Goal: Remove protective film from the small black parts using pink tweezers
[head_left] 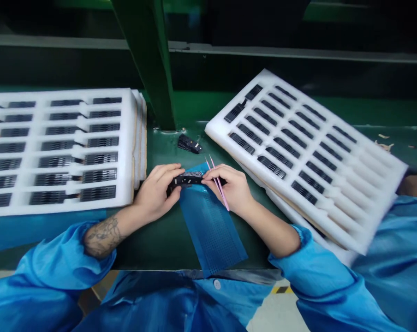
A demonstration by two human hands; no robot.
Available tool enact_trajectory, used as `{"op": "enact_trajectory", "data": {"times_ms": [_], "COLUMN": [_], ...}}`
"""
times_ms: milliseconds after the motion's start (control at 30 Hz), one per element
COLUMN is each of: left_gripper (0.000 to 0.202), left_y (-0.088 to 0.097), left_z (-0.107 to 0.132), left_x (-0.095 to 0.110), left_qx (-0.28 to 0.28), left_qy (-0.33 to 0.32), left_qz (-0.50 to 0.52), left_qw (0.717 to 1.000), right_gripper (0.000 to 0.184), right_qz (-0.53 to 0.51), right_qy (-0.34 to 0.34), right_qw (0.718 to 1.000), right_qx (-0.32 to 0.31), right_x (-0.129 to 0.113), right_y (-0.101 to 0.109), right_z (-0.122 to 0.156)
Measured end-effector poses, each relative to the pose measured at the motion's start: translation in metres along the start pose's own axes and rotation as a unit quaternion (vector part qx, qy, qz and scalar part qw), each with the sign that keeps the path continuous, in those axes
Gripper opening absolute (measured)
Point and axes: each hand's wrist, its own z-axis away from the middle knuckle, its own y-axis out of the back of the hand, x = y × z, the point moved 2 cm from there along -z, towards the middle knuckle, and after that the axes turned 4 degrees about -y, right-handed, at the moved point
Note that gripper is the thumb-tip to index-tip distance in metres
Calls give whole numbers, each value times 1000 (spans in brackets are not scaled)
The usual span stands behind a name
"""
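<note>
Between my two hands, just above the green bench, is a black strip-like part [190,179] with small light marks. My left hand [159,188] grips its left end between thumb and fingers. At its right end, the thumb and forefinger of my right hand [231,184] pinch it. Pink tweezers [219,189] lie in that same right hand, their tips pointing up and away. Under the part lies a blue perforated sheet [213,226] on the bench. A bundle of similar black parts [189,144] rests a little beyond my hands.
At the left, a white foam tray [127,152] filled with black parts sits on a stack. Another stacked foam tray [354,203] lies slanted at the right, partly filled. A green post [156,69] rises behind. A person's blue sleeve [395,258] is at the right.
</note>
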Motion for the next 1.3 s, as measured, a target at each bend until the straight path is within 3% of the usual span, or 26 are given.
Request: {"op": "enact_trajectory", "data": {"times_ms": [100, 300, 467, 533, 600, 700, 933, 1300], "left_gripper": [43, 31, 27, 29, 31, 29, 32, 32], "left_y": [-2, -3, -2, -2, -2, -3, -3, 0], "left_z": [7, 3, 2, 2, 1, 1, 3, 2], "left_x": [-3, -8, -8, -9, -9, -9, -9, -5], "left_qx": [-15, -14, -3, 2, -6, -24, -9, -2], "left_qy": [-21, -51, -64, -56, -45, -32, 16, -1], "left_qz": [-21, -32, -46, -61, -75, -78, -7, 12], "left_qw": [999, 998, 997, 997, 996, 996, 1000, 1000], "right_gripper": [11, 8, 16, 10, 3, 14, 12, 13], "right_qz": [10, 115, 139, 130, 127, 135, 94, 168], "right_qy": [25, 64, 90, 102, 107, 121, 107, 58], "right_qw": [1000, 990, 983, 983, 984, 982, 990, 983], "right_qx": [-16, -41, -82, -86, -71, -45, 0, 49], "right_x": [-2, -3, -4, -4, -3, -2, 3, 2], "right_y": [-6, -21, -18, -16, -13, -7, 5, 15], "right_z": [-2, -12, -9, -7, -4, 0, 0, -2]}}
